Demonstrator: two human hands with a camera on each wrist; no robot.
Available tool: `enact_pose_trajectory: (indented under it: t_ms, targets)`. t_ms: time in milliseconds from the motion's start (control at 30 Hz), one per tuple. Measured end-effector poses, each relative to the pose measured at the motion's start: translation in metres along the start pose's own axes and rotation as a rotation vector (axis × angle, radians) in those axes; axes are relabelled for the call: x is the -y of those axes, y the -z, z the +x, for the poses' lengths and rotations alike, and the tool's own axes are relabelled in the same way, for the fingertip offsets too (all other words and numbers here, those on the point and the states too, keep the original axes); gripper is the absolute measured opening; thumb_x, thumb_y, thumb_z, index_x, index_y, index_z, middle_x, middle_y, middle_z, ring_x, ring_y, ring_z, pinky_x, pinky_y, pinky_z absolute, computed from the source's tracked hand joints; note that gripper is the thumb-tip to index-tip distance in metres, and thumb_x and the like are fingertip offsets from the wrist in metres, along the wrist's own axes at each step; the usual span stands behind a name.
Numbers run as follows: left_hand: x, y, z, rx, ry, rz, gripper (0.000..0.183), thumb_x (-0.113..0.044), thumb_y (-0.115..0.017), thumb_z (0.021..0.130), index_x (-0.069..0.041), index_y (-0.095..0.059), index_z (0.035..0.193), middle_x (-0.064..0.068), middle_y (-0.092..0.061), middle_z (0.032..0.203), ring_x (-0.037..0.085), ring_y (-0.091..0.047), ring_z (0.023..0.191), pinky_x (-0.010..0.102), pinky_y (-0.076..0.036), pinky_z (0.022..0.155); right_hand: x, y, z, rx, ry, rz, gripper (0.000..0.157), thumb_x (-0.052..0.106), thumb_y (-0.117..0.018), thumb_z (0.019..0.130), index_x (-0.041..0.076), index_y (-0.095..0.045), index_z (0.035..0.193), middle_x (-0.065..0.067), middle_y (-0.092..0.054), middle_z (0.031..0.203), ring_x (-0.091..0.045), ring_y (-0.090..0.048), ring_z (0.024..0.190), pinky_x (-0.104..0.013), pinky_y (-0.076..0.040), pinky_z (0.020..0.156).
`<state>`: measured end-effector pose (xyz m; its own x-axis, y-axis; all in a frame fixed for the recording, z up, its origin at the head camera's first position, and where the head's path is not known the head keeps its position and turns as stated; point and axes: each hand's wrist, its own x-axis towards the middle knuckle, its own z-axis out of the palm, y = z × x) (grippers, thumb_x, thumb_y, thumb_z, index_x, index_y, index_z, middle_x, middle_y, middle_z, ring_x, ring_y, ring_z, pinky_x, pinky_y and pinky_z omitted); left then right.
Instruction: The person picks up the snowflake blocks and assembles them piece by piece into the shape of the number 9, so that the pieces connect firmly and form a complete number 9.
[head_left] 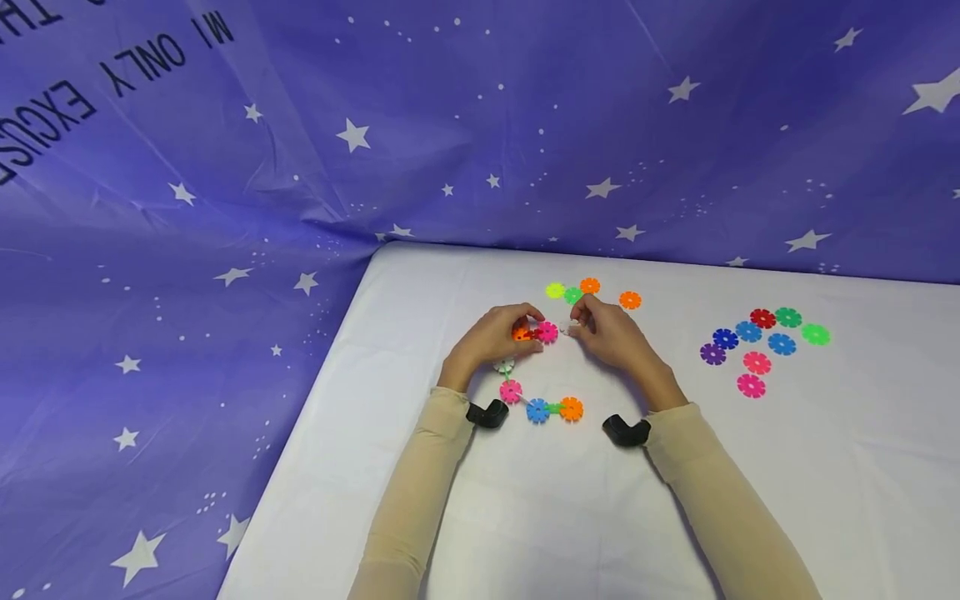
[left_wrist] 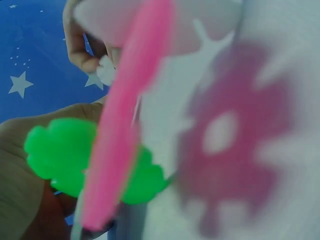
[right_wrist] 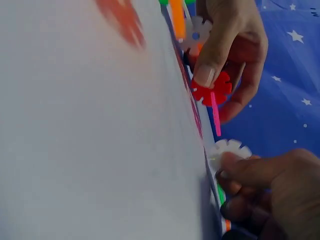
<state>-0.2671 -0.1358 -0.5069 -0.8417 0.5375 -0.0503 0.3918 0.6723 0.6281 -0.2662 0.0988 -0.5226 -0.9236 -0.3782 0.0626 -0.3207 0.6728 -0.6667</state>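
Note:
My left hand (head_left: 489, 340) grips a red notched plastic disc (right_wrist: 212, 89), thumb on its face. A pink disc (head_left: 548, 332) is slotted into the red one and points towards the right hand; an orange disc (head_left: 521, 332) shows on its other side. My right hand (head_left: 611, 335) pinches a white disc (right_wrist: 232, 151) between thumb and finger, a short gap from the pink disc. Below the left hand, a chain of linked discs curves over the table, with a white disc (head_left: 504, 365), pink disc (head_left: 511, 392), blue disc (head_left: 537, 410) and orange end disc (head_left: 572, 408).
Beyond the right hand lie loose discs: a yellow disc (head_left: 555, 290), a green disc (head_left: 573, 296) and two orange ones. Several more, among them a purple disc (head_left: 712, 354), are spread at the right of the white table (head_left: 847, 467). A starry blue cloth (head_left: 450, 108) hangs behind.

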Motion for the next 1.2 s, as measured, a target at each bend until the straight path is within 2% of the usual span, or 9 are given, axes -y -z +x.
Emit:
enact_pose_trajectory:
  t_ms: [133,300,467,867,1033,1200]
  targets:
    - [-0.003,-0.002,0.002,-0.013,-0.001,0.040,0.047,-0.028,-0.077,0.086,-0.017,-0.062,0.129,0.001,-0.066,0.098,0.013,-0.058,0.087,0.028,-0.048,0.081,0.001,0.000,-0.016,-0.034,0.035,0.083,0.015,0.012,-0.069,0.091,0.007,-0.058,0.099,-0.008,-0.062,0.085,-0.019,-0.050,0.069,-0.030,-0.042,0.064]
    - [-0.005,-0.004,0.001,-0.049,-0.009,0.070,0.038,-0.029,-0.075,0.087,-0.017,-0.067,0.123,0.000,-0.067,0.099,0.013,-0.058,0.087,0.029,-0.048,0.081,0.001,-0.005,-0.025,-0.052,0.012,0.043,0.017,0.022,-0.070,0.091,0.010,-0.059,0.095,-0.005,-0.060,0.076,-0.016,-0.046,0.062,-0.030,-0.037,0.059]
    - [-0.006,-0.006,0.001,-0.058,-0.039,0.042,0.035,-0.027,-0.075,0.087,-0.015,-0.068,0.119,0.000,-0.066,0.094,0.013,-0.056,0.083,0.027,-0.047,0.078,0.001,-0.006,-0.026,-0.066,0.004,0.051,0.021,0.029,-0.070,0.092,0.011,-0.059,0.094,-0.003,-0.058,0.073,-0.016,-0.045,0.060,-0.030,-0.036,0.058]
    - [-0.009,-0.005,0.004,-0.069,-0.058,0.022,0.034,-0.027,-0.075,0.087,-0.011,-0.069,0.117,0.002,-0.066,0.095,0.014,-0.057,0.086,0.028,-0.048,0.082,-0.005,-0.004,-0.026,-0.093,0.083,0.167,0.012,0.018,-0.068,0.093,0.010,-0.062,0.100,-0.003,-0.064,0.078,-0.016,-0.048,0.061,-0.025,-0.040,0.057]
    - [-0.007,-0.006,0.005,-0.072,-0.062,0.004,0.033,-0.026,-0.075,0.087,-0.011,-0.069,0.116,0.001,-0.066,0.095,0.013,-0.058,0.086,0.026,-0.048,0.082,-0.006,-0.003,-0.026,-0.117,0.122,0.151,0.010,0.014,-0.068,0.092,0.011,-0.062,0.099,-0.003,-0.064,0.077,-0.015,-0.048,0.060,-0.024,-0.039,0.056]
    - [-0.006,-0.007,0.006,-0.079,-0.060,-0.010,0.033,-0.025,-0.076,0.087,-0.010,-0.069,0.116,0.002,-0.066,0.095,0.013,-0.058,0.086,0.026,-0.048,0.081,-0.004,-0.002,-0.026,-0.118,0.122,0.135,0.008,0.010,-0.067,0.091,0.011,-0.062,0.097,-0.003,-0.062,0.074,-0.015,-0.047,0.060,-0.025,-0.039,0.055]
